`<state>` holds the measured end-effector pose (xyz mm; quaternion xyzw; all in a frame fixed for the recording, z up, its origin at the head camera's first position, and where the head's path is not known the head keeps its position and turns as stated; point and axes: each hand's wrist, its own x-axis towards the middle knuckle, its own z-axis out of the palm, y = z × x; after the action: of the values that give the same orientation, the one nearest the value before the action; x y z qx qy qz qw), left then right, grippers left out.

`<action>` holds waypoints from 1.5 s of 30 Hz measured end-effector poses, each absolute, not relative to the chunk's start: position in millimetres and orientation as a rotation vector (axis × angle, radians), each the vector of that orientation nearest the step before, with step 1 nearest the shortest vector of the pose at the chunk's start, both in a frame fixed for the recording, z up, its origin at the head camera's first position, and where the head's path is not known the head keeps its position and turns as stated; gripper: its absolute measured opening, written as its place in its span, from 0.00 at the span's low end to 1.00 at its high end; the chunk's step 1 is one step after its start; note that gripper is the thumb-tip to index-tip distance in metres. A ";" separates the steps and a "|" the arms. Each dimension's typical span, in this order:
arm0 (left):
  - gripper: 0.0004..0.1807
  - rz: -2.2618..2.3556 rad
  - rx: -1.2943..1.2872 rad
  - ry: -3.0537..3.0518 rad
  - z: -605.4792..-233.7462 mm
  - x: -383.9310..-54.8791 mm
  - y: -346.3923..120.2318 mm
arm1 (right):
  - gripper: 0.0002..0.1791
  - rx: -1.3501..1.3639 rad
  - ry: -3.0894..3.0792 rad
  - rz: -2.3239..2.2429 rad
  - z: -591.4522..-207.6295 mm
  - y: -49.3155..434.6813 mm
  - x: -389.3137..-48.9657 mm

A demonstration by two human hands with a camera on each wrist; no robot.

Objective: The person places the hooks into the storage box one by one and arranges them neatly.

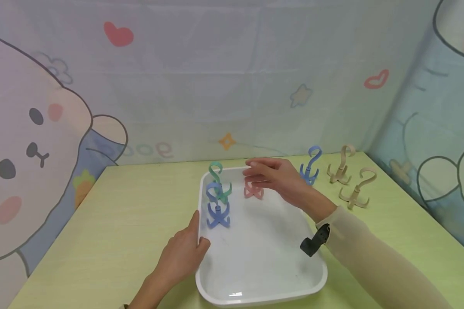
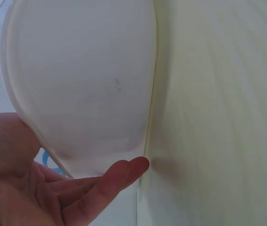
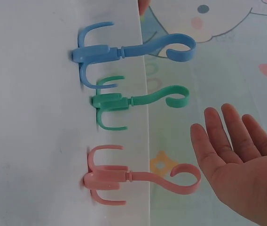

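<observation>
Hook in pink (image 3: 107,176) stands beside the spread right hand (image 3: 246,165); left hand (image 1: 183,253) pinches tray edge (image 1: 200,195); floor (image 1: 259,253) stretches toward the person.

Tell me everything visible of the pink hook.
The pink hook looks like smooth plastic: upturned prongs at the base, a narrow collar, and a stem curling into an open hook. It stands upright in the white tray, near the far end. The right hand hides its top in the head view; the right wrist view shows them apart.

Pale cloth (image 1: 201,98) printed with cartoon animals (image 1: 35,141) hangs behind a yellow-green tabletop (image 1: 139,206).
</observation>
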<state>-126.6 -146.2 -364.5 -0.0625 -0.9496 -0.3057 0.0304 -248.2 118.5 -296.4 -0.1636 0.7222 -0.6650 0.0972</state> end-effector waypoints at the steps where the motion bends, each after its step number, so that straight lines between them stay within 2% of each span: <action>1: 0.42 -0.943 -0.191 -2.928 -364.4 -126.7 -146.1 | 0.25 -0.483 2.125 -1.983 -296.4 120.9 -248.2; 10: 0.42 -0.944 -0.194 -2.929 -364.1 -127.2 -145.9 | 0.28 -0.516 2.003 -2.086 -297.6 142.5 -248.9; 19: 0.41 -0.937 -0.199 -2.923 -364.0 -127.0 -146.8 | 0.26 -0.433 1.960 -2.147 -296.5 158.3 -250.0; 28: 0.41 -0.932 -0.203 -2.924 -363.9 -126.3 -146.0 | 0.11 -0.395 1.900 -2.236 -296.4 176.3 -248.4; 45: 0.41 -0.944 -0.204 -2.930 -364.8 -127.4 -146.1 | 0.10 -0.379 1.855 -2.328 -301.8 213.8 -242.5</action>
<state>-127.4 -146.1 -364.8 -0.0661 -0.9494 -0.3058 0.0284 -242.5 213.8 -301.8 -0.1260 0.6167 -0.7739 0.0705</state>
